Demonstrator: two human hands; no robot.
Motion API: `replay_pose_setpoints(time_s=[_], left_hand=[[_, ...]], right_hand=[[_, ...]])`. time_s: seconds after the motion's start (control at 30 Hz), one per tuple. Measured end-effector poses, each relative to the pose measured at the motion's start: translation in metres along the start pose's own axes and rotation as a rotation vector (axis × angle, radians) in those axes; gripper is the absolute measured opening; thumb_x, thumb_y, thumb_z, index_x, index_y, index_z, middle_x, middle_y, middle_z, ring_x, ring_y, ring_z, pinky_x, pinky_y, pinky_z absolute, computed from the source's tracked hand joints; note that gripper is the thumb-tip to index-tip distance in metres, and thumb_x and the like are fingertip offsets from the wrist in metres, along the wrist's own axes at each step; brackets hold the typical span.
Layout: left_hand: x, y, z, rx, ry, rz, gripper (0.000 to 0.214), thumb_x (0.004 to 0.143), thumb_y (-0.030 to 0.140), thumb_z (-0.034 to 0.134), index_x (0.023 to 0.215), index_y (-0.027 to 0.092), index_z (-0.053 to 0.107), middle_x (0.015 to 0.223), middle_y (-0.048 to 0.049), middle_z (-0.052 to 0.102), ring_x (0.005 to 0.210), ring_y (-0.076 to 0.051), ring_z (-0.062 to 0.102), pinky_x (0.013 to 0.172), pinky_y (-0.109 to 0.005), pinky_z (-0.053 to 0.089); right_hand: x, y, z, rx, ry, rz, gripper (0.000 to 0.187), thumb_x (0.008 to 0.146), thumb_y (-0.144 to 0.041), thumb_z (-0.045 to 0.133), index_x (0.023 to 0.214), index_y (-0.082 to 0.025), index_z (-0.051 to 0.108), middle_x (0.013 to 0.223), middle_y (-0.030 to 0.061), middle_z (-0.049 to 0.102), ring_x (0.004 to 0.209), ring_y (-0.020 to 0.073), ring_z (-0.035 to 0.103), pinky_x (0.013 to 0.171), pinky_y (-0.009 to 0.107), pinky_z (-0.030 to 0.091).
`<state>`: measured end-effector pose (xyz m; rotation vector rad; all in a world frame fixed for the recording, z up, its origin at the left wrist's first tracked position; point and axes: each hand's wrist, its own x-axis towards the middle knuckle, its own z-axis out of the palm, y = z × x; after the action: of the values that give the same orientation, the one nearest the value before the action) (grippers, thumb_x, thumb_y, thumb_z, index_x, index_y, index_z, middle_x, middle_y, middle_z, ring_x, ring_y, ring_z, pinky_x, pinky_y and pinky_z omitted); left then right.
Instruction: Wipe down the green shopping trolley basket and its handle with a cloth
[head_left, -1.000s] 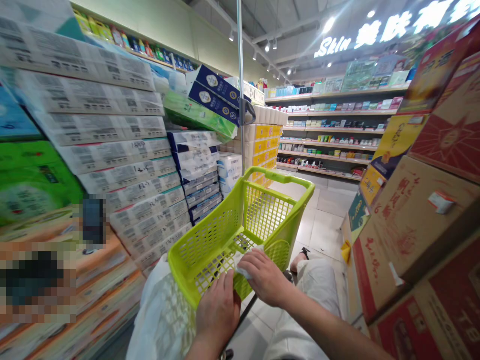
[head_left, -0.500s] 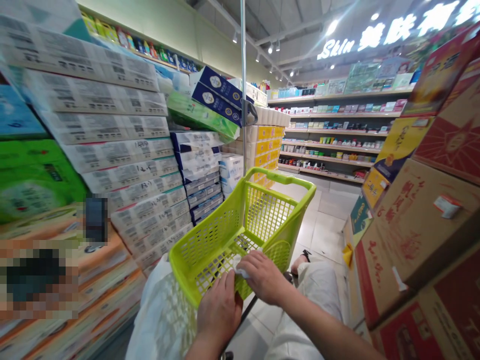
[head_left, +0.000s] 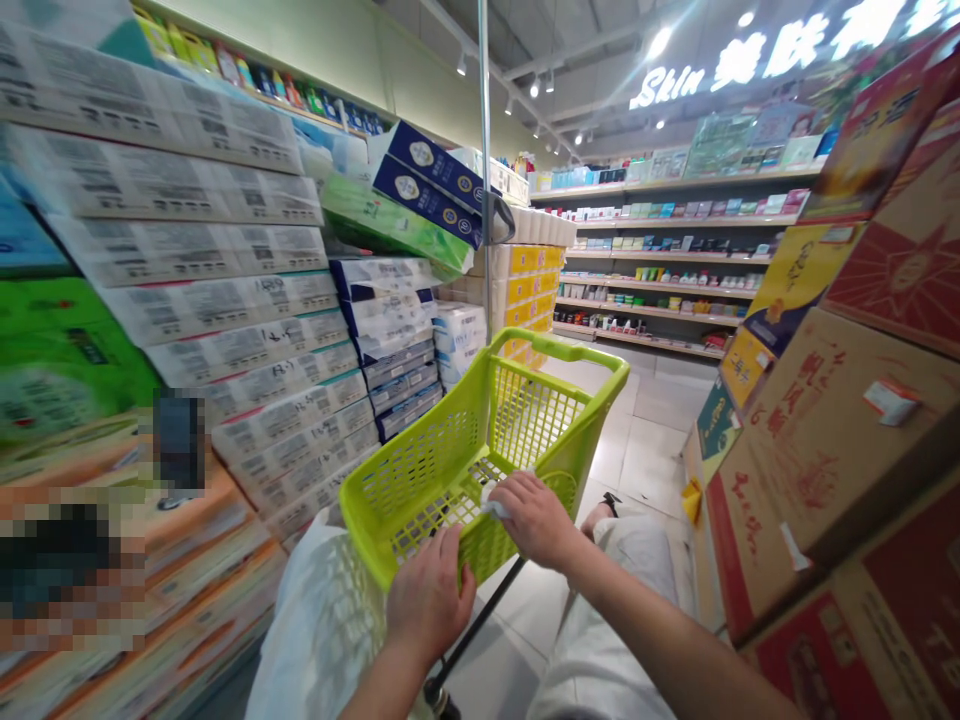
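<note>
A lime-green rolling shopping basket (head_left: 420, 455) with perforated walls stands tilted between my knees. My left hand (head_left: 431, 598) is closed over its near rim, fingers reaching inside and thumb on the outer wall. Farther along that same rim, my right hand (head_left: 534, 522) presses a crumpled white tissue (head_left: 491, 497) against the plastic. Its fingers are bent round the tissue and hide much of it. Nothing lies on the visible part of the basket floor. A dark pole (head_left: 491, 608) runs beneath the basket to a wheel (head_left: 442, 700) near my feet.
Stacked tissue packs (head_left: 262, 300) rise on the left, beside orange packs (head_left: 225, 535). Cardboard cartons (head_left: 840, 450) pile up on the right. A metal pole (head_left: 484, 150) stands beyond the basket. Shelves of small boxed goods (head_left: 675, 250) line the back, past a tiled floor (head_left: 645, 440).
My right hand has slid along the rim with the tissue, away from my left hand, so the gap between them is wider. My left hand stays on the rim.
</note>
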<state>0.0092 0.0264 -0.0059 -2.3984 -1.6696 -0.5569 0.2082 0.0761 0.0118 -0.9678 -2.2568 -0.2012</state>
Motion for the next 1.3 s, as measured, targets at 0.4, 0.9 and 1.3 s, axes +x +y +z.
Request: replay_pose_setpoints(time_s=[0.4,0.9,1.3], left_hand=[[0.035,-0.021,0.003,-0.038,-0.07,0.003,0.033,0.087,0.025,0.041,0.117,0.018,0.053,0.11,-0.0087,0.065,0.101,-0.022,0.06,0.088,-0.035,0.046],[0.064,-0.033,0.008,-0.073,-0.192,-0.116,0.035,0.097,0.025,0.027,0.115,0.023,0.058,0.118,-0.006,0.064,0.106,-0.02,0.061,0.087,-0.033,0.046],[0.07,-0.056,-0.002,-0.099,-0.231,-0.121,0.038,0.097,0.028,0.026,0.109,0.023,0.061,0.113,-0.0042,0.067,0.102,-0.018,0.062,0.087,-0.03,0.046]], right_hand=[[0.022,0.004,0.026,-0.101,0.048,0.133,0.013,0.087,-0.016,0.052,0.097,-0.02,0.059,0.093,0.0055,0.062,0.094,0.0205,0.052,0.096,0.036,0.039],[0.03,0.042,0.013,-0.251,0.078,0.341,0.013,0.087,-0.012,0.05,0.092,-0.018,0.06,0.091,0.0084,0.062,0.094,0.023,0.052,0.095,0.039,0.038],[0.024,0.061,0.0,-0.226,0.086,0.27,0.018,0.087,-0.012,0.05,0.101,-0.021,0.058,0.101,0.0064,0.062,0.1,0.0216,0.051,0.1,0.037,0.036]])
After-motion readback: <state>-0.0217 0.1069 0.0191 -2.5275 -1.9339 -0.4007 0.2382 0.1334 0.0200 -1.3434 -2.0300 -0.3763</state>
